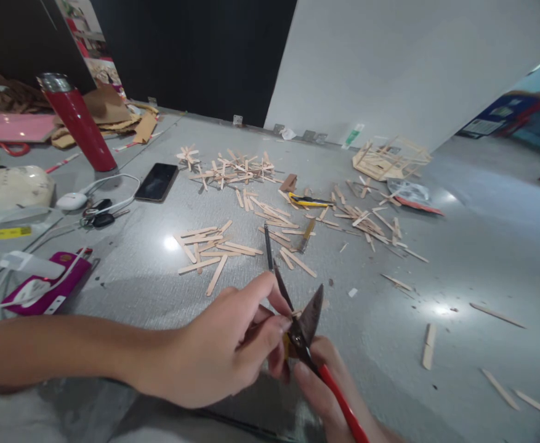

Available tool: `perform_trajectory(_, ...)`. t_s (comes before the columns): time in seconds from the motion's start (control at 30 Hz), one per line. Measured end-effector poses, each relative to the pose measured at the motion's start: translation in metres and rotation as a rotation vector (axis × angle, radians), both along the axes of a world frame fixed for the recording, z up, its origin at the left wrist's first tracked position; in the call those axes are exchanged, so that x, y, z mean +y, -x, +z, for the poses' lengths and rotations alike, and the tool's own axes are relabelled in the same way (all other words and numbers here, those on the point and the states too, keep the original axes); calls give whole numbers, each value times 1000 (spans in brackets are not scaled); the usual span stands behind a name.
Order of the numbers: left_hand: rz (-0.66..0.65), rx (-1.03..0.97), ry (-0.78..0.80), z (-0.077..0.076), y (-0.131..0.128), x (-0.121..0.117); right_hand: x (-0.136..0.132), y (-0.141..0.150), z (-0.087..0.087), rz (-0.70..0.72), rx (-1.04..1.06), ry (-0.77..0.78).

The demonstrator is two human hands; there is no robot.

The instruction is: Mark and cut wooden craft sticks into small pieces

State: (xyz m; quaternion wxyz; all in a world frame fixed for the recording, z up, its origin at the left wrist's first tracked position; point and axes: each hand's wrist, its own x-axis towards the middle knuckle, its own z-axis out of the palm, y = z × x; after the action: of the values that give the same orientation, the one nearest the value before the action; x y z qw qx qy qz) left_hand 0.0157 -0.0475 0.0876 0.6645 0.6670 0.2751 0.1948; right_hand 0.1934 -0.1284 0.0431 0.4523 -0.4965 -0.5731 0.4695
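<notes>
Within the wrapped fingers of the right hand (318, 400): red-handled snips (302, 348), blades (313, 312) parted. At the pinched fingertips of the left hand (218, 351), by the blades: one wooden stick end (296, 313). Beyond the fingertips lie loose craft sticks (239, 247); farther, one yellow utility knife (310, 200).

Black panel (196, 55), pale panel (366, 67) beside it, behind grey tabletop (375, 326); bright glare spots (440, 309).

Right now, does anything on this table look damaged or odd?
Yes. On the right of the table, one wooden stick appears broken across its middle, and thin, pointed slivers lie nearby, unlike the round-ended sticks left of centre.
</notes>
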Motion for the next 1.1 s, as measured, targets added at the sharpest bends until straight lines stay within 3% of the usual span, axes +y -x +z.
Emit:
perform_trajectory(0.2, 34, -15, 58, -1, -1, -3, -4, -2, -10, -46, 49, 38)
perform_trajectory(0.57, 46, -49, 107, -2, -1, -4, -2, 4, -3, -2, 127, 143)
perform_trajectory(0.77, 50, -62, 100, -5, -1, -4, -8, -1, -12, -24, 149, 231)
perform_trajectory(1.1, 60, -71, 80, -5, -3, -5, -15, -5, -28, -60, 183, 207)
